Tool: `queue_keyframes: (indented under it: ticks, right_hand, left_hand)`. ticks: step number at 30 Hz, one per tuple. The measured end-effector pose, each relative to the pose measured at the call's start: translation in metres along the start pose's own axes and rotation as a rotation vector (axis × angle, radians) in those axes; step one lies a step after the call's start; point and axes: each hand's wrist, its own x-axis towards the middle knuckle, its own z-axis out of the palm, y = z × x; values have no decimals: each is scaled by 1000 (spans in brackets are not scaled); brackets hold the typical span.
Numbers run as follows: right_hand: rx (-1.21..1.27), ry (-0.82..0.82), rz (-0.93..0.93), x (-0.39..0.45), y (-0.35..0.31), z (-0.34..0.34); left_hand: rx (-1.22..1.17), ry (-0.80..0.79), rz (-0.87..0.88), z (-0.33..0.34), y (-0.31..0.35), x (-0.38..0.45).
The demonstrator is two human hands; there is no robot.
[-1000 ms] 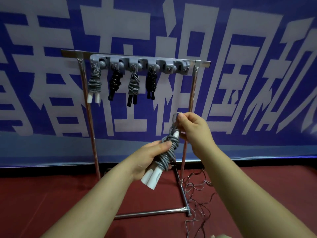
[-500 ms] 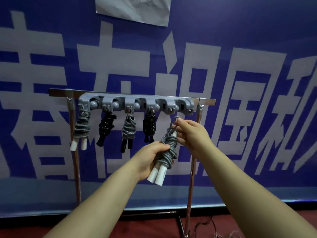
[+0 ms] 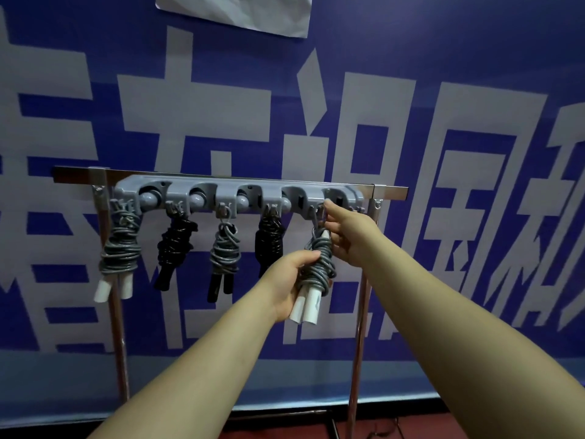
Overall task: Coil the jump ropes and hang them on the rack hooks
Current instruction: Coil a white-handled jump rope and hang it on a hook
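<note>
A grey hook rail (image 3: 240,193) is fixed to the metal rack's top bar (image 3: 389,191). Several coiled jump ropes hang from it: a grey one with white handles (image 3: 120,251), a black one (image 3: 174,248), a grey one with black handles (image 3: 225,255) and another black one (image 3: 269,245). My left hand (image 3: 289,280) grips a coiled grey rope with white handles (image 3: 319,270) from below. My right hand (image 3: 346,232) pinches its top loop right at the rightmost hook (image 3: 319,210). Whether the loop sits on the hook is hidden by my fingers.
The rack stands on two chrome legs (image 3: 359,343) in front of a blue banner with large white characters (image 3: 316,122). A sheet of paper (image 3: 237,11) is stuck to the banner at the top. Red floor (image 3: 411,429) shows at the bottom.
Both hands lifted the coiled grey rope from waist height up to the rightmost hook of the rail. The view tilted upward and came closer to the rack.
</note>
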Motion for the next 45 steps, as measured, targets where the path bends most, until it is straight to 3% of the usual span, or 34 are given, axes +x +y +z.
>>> queue_keyframes:
  ticks: [8,12,17,22,30,37,41,45]
  right_hand:
    - [72,1,120,20,3,5]
    - [290,-29,-39,4,38,-3]
    - [269,-64,-182,-44,88,-16]
    - [186,-1,-19,-81,130,-36]
    - [320,29,317,-130,285,-91]
    - [318,215,594,-185,452,-135]
    - [365,337,791,-214,538,-160]
    - [242,479,960,-234,603,-191]
  left_hand:
    - [40,42,-3,-4,-1,12]
    - [105,93,-3,-10,-11,9]
    - [414,226,194,-5,-39,-1]
    - [533,397,309,-2,-94,-35]
    - [527,406,-17,-33,-240,-83]
    - [540,399,-254,-71,-376,-103]
    - [491,399,-481,-96,-450,-114]
    - [476,370,-656,-124,-507,-111]
